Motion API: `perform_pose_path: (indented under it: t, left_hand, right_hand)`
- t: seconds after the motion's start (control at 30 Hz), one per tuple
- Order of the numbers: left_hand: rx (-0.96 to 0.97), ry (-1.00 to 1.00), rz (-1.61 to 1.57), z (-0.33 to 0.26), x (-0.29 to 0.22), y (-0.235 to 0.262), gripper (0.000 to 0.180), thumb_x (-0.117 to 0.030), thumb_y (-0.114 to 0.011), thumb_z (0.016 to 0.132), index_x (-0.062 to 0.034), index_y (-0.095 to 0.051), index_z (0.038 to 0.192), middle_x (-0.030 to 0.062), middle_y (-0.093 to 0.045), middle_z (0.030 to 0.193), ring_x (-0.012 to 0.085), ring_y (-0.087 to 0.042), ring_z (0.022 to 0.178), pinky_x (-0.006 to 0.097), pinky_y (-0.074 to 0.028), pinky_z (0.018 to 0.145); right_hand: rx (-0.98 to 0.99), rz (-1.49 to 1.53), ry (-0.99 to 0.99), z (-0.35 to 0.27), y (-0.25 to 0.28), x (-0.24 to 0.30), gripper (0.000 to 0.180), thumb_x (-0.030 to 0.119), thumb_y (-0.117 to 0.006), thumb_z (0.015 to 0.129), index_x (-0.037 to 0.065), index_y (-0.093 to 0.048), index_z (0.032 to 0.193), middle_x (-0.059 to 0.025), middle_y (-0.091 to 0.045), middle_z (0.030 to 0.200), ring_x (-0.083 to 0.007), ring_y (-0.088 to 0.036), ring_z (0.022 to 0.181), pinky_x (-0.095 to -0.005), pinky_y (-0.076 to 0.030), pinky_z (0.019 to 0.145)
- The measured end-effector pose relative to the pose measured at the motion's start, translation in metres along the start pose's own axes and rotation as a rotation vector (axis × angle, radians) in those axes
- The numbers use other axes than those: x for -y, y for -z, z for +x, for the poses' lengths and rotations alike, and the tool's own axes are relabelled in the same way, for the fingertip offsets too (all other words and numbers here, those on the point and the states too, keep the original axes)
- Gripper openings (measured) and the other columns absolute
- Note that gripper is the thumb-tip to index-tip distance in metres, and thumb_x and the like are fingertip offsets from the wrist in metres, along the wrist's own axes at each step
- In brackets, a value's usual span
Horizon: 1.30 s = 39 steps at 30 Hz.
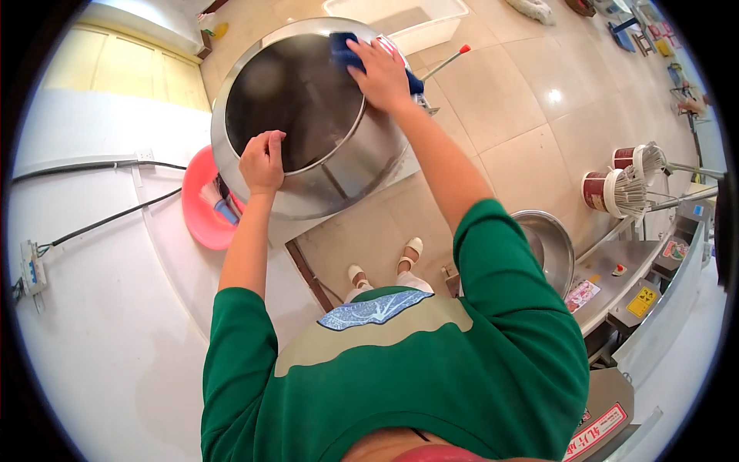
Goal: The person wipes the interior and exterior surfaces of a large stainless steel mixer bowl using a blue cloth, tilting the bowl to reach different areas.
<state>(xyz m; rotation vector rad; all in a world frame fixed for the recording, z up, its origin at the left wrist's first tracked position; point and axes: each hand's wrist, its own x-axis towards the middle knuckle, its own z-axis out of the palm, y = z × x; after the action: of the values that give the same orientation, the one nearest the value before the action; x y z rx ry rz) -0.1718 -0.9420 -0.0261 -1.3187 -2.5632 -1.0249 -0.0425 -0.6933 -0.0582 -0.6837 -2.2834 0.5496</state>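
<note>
In front of me stands a large round stainless-steel drum [350, 165] with a wide, dark open mouth. My right hand [382, 75] presses a dark blue cloth [343, 48] against the far right part of its rim. Part of the cloth hangs over the outer side, next to a lever. My left hand [263, 162] is closed over the near left part of the rim, thumb up, its fingertips partly hidden. Some marks show inside the drum, but its depth is too dark to make out.
Left of the drum sits a pink basin [202, 196] with brushes in it. A red-tipped lever [446, 63] juts out to the right. Behind is a white plastic tub [431, 31]. Buckets of thin rods [604, 192], a steel bowl [558, 246] and machines [623, 266] stand right.
</note>
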Motion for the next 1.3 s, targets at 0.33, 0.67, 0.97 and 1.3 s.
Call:
perform_pose_path:
  t: [0.33,0.67,0.97,1.3]
  left_hand:
    - [-0.020,0.022,0.002,-0.007,0.006,0.004,0.035,-0.039,-0.049,0.095,-0.0126,-0.070,0.084,0.0068,-0.065,0.079,0.0267,-0.062,0.076,0.037,-0.047,0.066]
    - [-0.018,-0.011,-0.025,0.000,0.001,0.000,0.033,-0.036,-0.050,0.094,-0.0118,-0.069,0.082,0.0075,-0.064,0.077,0.0268,-0.061,0.073,0.037,-0.047,0.065]
    - [-0.025,0.007,0.007,-0.002,0.005,0.006,0.035,-0.035,-0.048,0.096,-0.0109,-0.070,0.084,0.0075,-0.066,0.079,0.0264,-0.062,0.075,0.036,-0.048,0.067]
    - [0.020,-0.026,0.013,-0.002,0.016,0.003,0.037,-0.036,-0.045,0.097,-0.0131,-0.071,0.084,0.0068,-0.068,0.082,0.0277,-0.063,0.082,0.037,-0.049,0.070]
  right_hand:
    - [0.036,-0.030,-0.029,-0.062,0.028,0.046,0.058,0.021,-0.064,0.082,0.017,-0.045,0.137,-0.0087,-0.046,0.140,-0.0308,-0.038,0.132,-0.0525,-0.025,0.108]
    - [0.279,-0.162,-0.088,0.070,-0.037,0.006,0.055,0.022,-0.058,0.087,0.022,-0.043,0.140,-0.0025,-0.044,0.145,-0.0229,-0.034,0.137,-0.0503,-0.021,0.113]
    - [0.078,0.076,-0.006,-0.101,0.048,0.052,0.067,0.010,-0.063,0.078,0.016,-0.042,0.141,-0.0082,-0.041,0.146,-0.0296,-0.034,0.136,-0.0486,-0.019,0.112]
    - [0.255,0.081,0.154,-0.244,0.058,0.084,0.056,0.003,-0.061,0.073,0.017,-0.057,0.127,-0.0018,-0.051,0.138,-0.0238,-0.036,0.136,-0.0464,-0.024,0.114]
